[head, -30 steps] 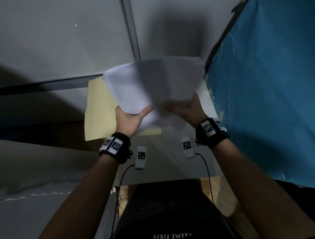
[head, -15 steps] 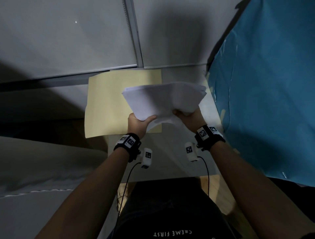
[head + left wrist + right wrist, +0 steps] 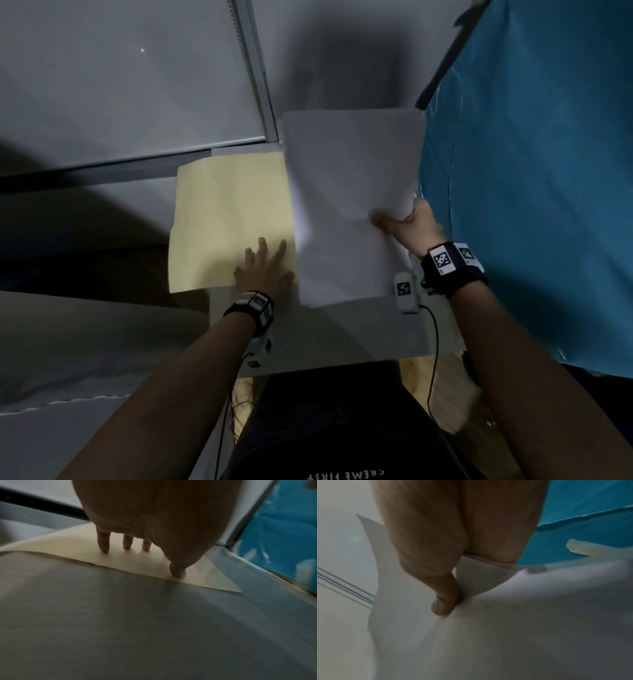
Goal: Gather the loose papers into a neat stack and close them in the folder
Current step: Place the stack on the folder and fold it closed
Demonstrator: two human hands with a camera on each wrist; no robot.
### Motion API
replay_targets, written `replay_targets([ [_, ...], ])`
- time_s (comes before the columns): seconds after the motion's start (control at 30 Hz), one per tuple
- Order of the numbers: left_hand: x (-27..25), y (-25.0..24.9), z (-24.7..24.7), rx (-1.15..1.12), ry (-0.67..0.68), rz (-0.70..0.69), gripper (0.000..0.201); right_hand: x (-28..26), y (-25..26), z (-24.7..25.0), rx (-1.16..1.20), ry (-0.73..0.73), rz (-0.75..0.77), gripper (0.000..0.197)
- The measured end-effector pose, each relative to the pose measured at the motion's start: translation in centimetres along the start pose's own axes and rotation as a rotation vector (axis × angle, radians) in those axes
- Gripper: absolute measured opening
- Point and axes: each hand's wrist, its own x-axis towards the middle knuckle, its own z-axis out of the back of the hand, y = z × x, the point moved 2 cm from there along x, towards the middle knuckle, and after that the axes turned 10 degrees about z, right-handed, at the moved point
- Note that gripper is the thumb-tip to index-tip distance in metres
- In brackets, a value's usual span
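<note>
A stack of white papers (image 3: 346, 205) is held over the right half of the small grey table (image 3: 342, 335). My right hand (image 3: 404, 222) pinches its right edge, thumb on top; the right wrist view shows the thumb (image 3: 445, 601) pressing into the white papers (image 3: 505, 628). The cream folder (image 3: 229, 219) lies flat at the left, partly overhanging the table's left edge. My left hand (image 3: 267, 263) rests on the folder's near right corner with its fingers spread. In the left wrist view the fingertips (image 3: 104, 547) touch the folder (image 3: 85, 550).
A blue sheet (image 3: 531, 171) hangs close along the right side. A grey wall with a vertical metal strip (image 3: 253, 68) rises behind the table. Wrist camera cables (image 3: 433, 359) trail down toward my lap.
My left hand let go of the papers and moved down-left onto the folder. My right hand swung the stack to the right, now flat and held alone.
</note>
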Motion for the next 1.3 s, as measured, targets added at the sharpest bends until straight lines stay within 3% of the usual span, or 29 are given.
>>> replay_targets([
  [0.1,-3.1,-2.7,0.2,0.01,0.021,-0.102,0.071,0.4,0.1,-0.8,0.044,0.01,0.0,0.018],
  [0.17,-3.8,-3.0,1.0,-0.071,-0.175,-0.134,0.063,0.5,-0.1,-0.8,0.061,0.004,0.002,0.019],
  [0.23,-2.8,-1.5,1.9,-0.201,-0.31,-0.017,0.083,0.5,-0.7,-0.4,0.038,0.002,-0.008,0.021],
  [0.3,-1.1,0.6,2.2,-0.238,-0.227,0.106,0.106,0.1,-1.4,0.2,0.004,0.008,-0.013,0.025],
  [0.37,0.3,1.9,2.1,-0.223,-0.027,0.128,0.107,-0.2,-1.9,0.7,-0.037,0.018,-0.023,0.025],
  [0.43,0.9,2.0,1.8,-0.207,0.084,0.083,0.101,-0.4,-2.7,1.3,-0.058,0.014,-0.038,0.031],
  [0.63,-2.5,-1.6,-0.7,-0.087,0.111,-0.049,0.102,-0.9,-4.9,1.7,-0.104,0.028,-0.14,0.034],
  [0.77,-3.4,-1.5,-1.2,-0.125,0.115,-0.045,0.104,-1.3,-7.2,1.9,-0.166,0.04,-0.25,0.048],
  [0.9,-3.8,0.0,-1.1,-0.12,0.11,0.003,0.106,-0.9,-12.0,0.9,-0.292,0.099,-0.375,0.1],
  [0.93,-4.0,0.1,-1.2,-0.123,0.097,0.009,0.106,-0.6,-13.5,0.4,-0.308,0.108,-0.376,0.101],
  [1.03,-4.3,0.2,-1.1,-0.131,0.079,0.024,0.106,-1.0,-11.4,-1.2,-0.377,0.139,-0.397,0.091],
  [1.13,-4.2,0.7,-0.7,-0.181,0.021,0.065,0.104,-0.7,-11.4,-1.0,-0.355,0.086,-0.423,0.079],
  [1.23,-4.0,2.4,0.1,-0.287,-0.195,0.231,0.101,0.0,-11.8,0.7,-0.438,-0.012,-0.418,0.064],
  [1.3,-3.7,4.3,0.8,-0.372,-0.227,0.388,0.106,-0.3,-11.5,1.5,-0.467,-0.038,-0.449,0.059],
])
